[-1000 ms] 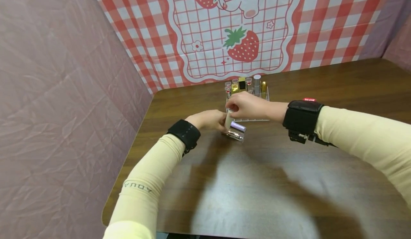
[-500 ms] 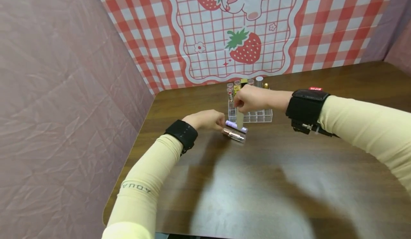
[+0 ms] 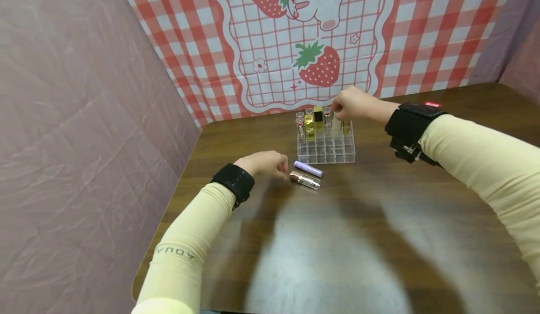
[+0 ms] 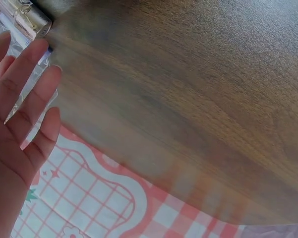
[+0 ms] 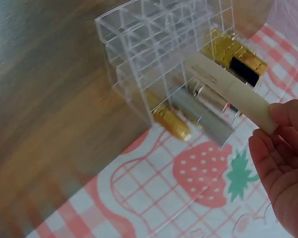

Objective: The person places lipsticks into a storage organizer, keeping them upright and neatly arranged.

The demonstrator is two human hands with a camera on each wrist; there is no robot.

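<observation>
My right hand (image 3: 351, 103) pinches a cream lipstick tube (image 5: 230, 91) by one end between thumb and fingers. In the head view the tube (image 3: 336, 127) hangs over the back rows of a clear lipstick organizer (image 3: 326, 157). Several lipsticks stand in that organizer, among them a grey tube (image 5: 204, 119) and a gold one (image 5: 172, 124). My left hand (image 3: 267, 163) holds nothing, its fingers loosely bent in the left wrist view. Just right of it, a rose-gold lipstick with a clear end (image 3: 304, 180) and a lilac tube (image 3: 309, 169) lie on the table.
The organizer stands on a brown wooden table (image 3: 337, 239), its front rows of compartments facing me. Behind the table hangs a red-checked strawberry cloth (image 3: 320, 65). Pink crumpled fabric (image 3: 76, 140) covers the left side.
My right hand has carried the cream tube from beside my left hand, up and right, over the organizer. My left hand has drawn back leftward from the rose-gold lipstick.
</observation>
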